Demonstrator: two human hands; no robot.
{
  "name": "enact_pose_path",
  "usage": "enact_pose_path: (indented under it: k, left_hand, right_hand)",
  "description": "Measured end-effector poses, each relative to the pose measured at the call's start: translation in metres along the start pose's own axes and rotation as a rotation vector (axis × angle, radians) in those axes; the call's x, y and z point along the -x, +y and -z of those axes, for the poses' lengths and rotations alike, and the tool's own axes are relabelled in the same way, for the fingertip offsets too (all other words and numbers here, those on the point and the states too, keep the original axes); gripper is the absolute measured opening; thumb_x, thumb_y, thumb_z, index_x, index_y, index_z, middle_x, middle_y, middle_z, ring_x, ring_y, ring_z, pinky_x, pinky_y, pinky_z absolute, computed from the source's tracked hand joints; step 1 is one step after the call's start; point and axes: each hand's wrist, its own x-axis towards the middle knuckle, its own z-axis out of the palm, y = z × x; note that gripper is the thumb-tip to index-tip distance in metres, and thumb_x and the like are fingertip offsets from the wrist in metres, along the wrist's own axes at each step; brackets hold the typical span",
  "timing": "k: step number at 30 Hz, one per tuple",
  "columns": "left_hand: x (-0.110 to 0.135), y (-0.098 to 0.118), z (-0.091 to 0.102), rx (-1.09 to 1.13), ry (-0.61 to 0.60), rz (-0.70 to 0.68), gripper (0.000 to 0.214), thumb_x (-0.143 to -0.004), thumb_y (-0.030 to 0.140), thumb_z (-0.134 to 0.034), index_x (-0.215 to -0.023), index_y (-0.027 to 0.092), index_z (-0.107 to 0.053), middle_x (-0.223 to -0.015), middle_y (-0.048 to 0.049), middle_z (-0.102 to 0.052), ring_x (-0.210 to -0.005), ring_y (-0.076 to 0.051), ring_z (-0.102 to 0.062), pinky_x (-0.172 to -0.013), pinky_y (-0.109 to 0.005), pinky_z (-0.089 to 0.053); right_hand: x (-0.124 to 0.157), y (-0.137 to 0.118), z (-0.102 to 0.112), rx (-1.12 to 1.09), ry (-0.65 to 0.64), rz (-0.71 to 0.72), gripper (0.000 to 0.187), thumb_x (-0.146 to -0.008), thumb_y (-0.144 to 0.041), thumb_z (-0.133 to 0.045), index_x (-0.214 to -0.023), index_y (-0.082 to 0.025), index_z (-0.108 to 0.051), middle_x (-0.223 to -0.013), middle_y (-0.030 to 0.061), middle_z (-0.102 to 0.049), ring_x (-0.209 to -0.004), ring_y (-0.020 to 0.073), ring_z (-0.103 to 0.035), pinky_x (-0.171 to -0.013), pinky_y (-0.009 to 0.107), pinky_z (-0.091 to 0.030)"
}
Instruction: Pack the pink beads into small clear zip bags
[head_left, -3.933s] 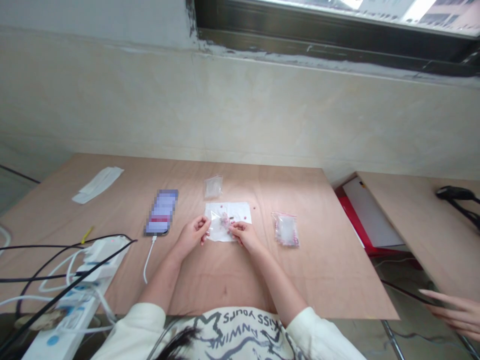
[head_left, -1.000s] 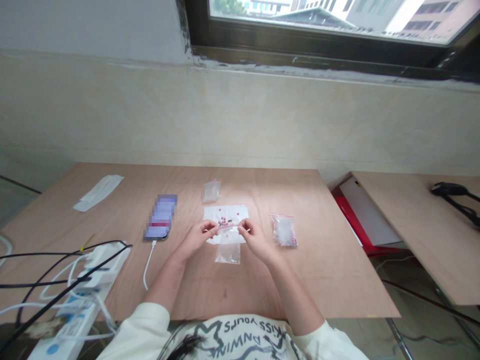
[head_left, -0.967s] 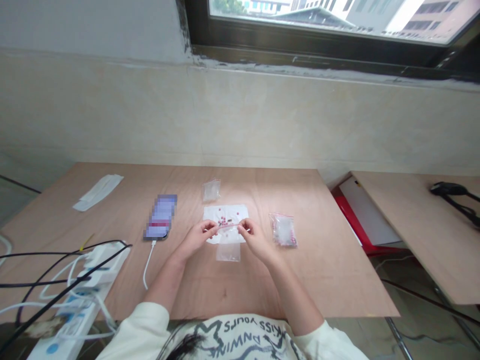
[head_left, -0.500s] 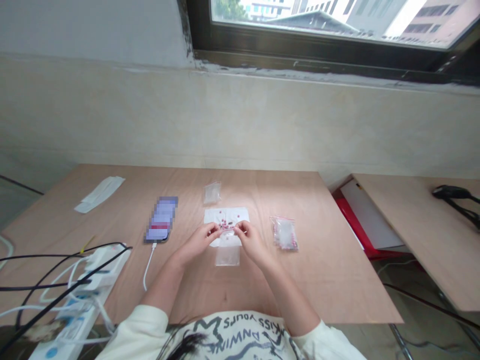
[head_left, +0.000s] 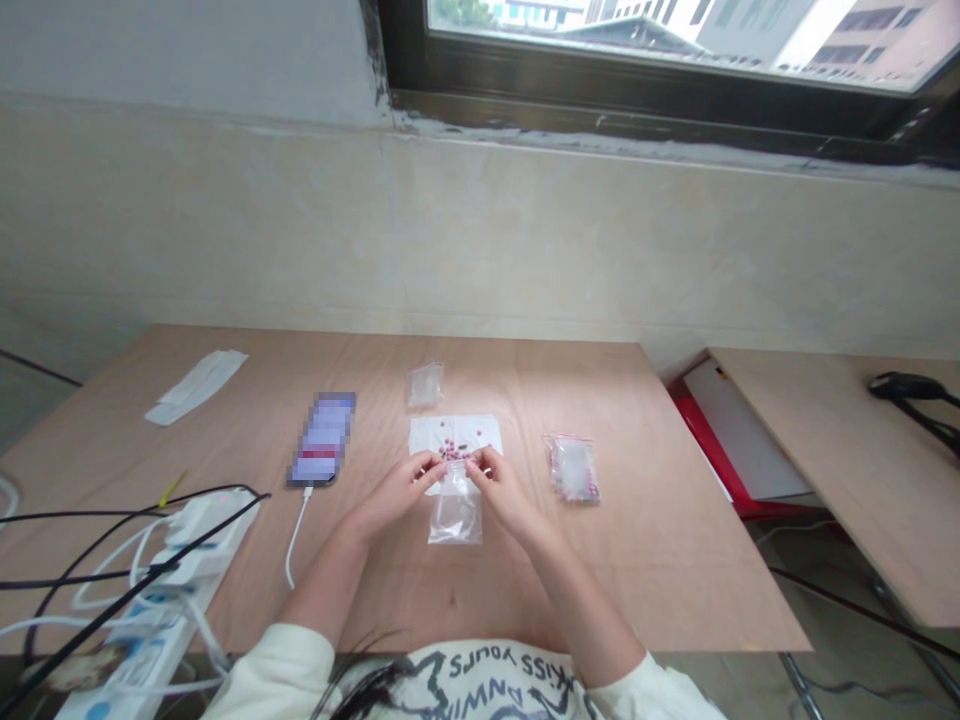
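Both my hands meet over the middle of the wooden table. My left hand and my right hand each pinch the top edge of a small clear zip bag, which hangs down flat toward me. Just beyond my fingertips lies a white paper sheet with several small pink beads scattered on it.
A phone on a white cable lies to the left. A small clear bag sits behind the paper and a stack of red-edged bags lies to the right. A power strip with cables fills the near left. Folded white paper lies far left.
My hands have come closer together on the bag's top edge. The bag has shifted slightly toward me and hangs lower than before.
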Motion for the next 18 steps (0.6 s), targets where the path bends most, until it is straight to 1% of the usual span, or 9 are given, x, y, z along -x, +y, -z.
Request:
enact_pose_path:
  k: [3, 5, 8, 10, 12, 14, 15, 18]
  left_hand:
    - [0.001, -0.004, -0.003, -0.054, 0.031, -0.025, 0.022, -0.079, 0.033, -0.041, -0.068, 0.017, -0.051, -0.068, 0.0006, -0.051, -0.069, -0.015, -0.047, -0.064, -0.024, -0.035]
    - [0.000, -0.006, -0.006, -0.064, 0.017, -0.051, 0.022, -0.080, 0.034, -0.041, -0.070, 0.017, -0.052, -0.069, 0.0005, -0.051, -0.070, -0.015, -0.047, -0.064, -0.023, -0.035]
    - [-0.002, -0.007, -0.007, -0.066, -0.019, -0.062, 0.023, -0.079, 0.035, -0.041, -0.074, 0.017, -0.054, -0.072, 0.0000, -0.053, -0.070, -0.014, -0.048, -0.063, -0.023, -0.035]
    - [-0.004, -0.006, -0.006, -0.088, -0.003, -0.067, 0.024, -0.079, 0.036, -0.042, -0.073, 0.016, -0.054, -0.070, 0.0002, -0.052, -0.068, -0.014, -0.047, -0.062, -0.023, -0.035]
    - [-0.007, -0.004, -0.003, -0.115, 0.022, -0.080, 0.025, -0.079, 0.036, -0.042, -0.071, 0.016, -0.054, -0.069, 0.0005, -0.052, -0.068, -0.013, -0.047, -0.061, -0.022, -0.035]
    - [-0.009, -0.003, 0.001, -0.127, 0.008, -0.084, 0.025, -0.078, 0.037, -0.043, -0.072, 0.016, -0.055, -0.070, 0.0006, -0.053, -0.069, -0.013, -0.047, -0.062, -0.022, -0.035]
    - [-0.010, -0.004, 0.003, -0.123, -0.008, -0.079, 0.026, -0.078, 0.037, -0.043, -0.072, 0.016, -0.056, -0.071, 0.0007, -0.054, -0.069, -0.013, -0.047, -0.062, -0.022, -0.035]
    - [-0.014, -0.007, 0.007, -0.061, -0.029, -0.042, 0.026, -0.077, 0.038, -0.044, -0.071, 0.015, -0.057, -0.069, 0.0007, -0.055, -0.067, -0.013, -0.048, -0.061, -0.022, -0.036]
  right_hand:
    - [0.000, 0.003, -0.004, -0.090, -0.058, -0.025, 0.014, -0.070, -0.031, -0.053, -0.068, -0.017, -0.054, -0.068, 0.0009, -0.057, -0.066, 0.0138, -0.051, -0.062, 0.025, -0.038]
    - [-0.002, 0.006, -0.008, -0.120, -0.026, -0.047, 0.013, -0.067, -0.030, -0.055, -0.064, -0.017, -0.053, -0.064, 0.0005, -0.056, -0.063, 0.0136, -0.051, -0.061, 0.025, -0.039]
    - [-0.005, 0.008, -0.012, -0.101, 0.068, -0.071, 0.011, -0.063, -0.026, -0.058, -0.059, -0.017, -0.052, -0.059, -0.0001, -0.055, -0.058, 0.0134, -0.050, -0.058, 0.025, -0.038]
    - [-0.007, 0.007, -0.013, -0.107, 0.085, -0.072, 0.012, -0.062, -0.027, -0.059, -0.059, -0.017, -0.054, -0.061, 0.0006, -0.056, -0.059, 0.0137, -0.050, -0.059, 0.025, -0.038]
    - [-0.009, 0.006, -0.012, -0.179, 0.042, -0.096, 0.017, -0.061, -0.032, -0.061, -0.061, -0.016, -0.055, -0.062, 0.0013, -0.058, -0.060, 0.0137, -0.051, -0.060, 0.025, -0.038]
    - [-0.010, 0.004, -0.010, -0.285, -0.008, -0.140, 0.022, -0.059, -0.036, -0.063, -0.061, -0.016, -0.055, -0.062, 0.0012, -0.058, -0.060, 0.0133, -0.051, -0.059, 0.025, -0.038]
    - [-0.011, 0.003, -0.008, -0.327, -0.009, -0.161, 0.023, -0.058, -0.037, -0.063, -0.060, -0.016, -0.054, -0.061, 0.0006, -0.058, -0.058, 0.0127, -0.051, -0.058, 0.024, -0.037]
    - [-0.015, 0.000, -0.006, -0.378, 0.047, -0.212, 0.026, -0.055, -0.037, -0.066, -0.055, -0.016, -0.050, -0.055, -0.0013, -0.055, -0.054, 0.0112, -0.048, -0.055, 0.023, -0.035]
